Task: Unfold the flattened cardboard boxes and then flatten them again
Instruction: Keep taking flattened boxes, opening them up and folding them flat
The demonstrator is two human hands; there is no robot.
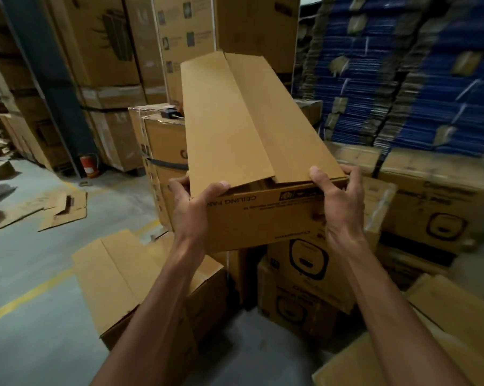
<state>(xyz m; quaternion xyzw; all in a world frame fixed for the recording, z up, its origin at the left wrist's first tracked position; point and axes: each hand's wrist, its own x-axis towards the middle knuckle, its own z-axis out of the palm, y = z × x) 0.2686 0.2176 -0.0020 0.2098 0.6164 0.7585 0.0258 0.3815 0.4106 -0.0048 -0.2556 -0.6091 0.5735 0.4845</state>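
Holding box point(235, 129) up just in front of strapped carton point(162, 143), gripped at near end with left hand point(190, 210) on one corner and right hand point(341, 201) on the other, well apart, thumbs down on the two top flaps point(224, 129), probably to keep them shut and the tube square. Looks fully opened out; flattening probably due next. Also flat cardboard point(62, 207) on floor, left of strapped carton.
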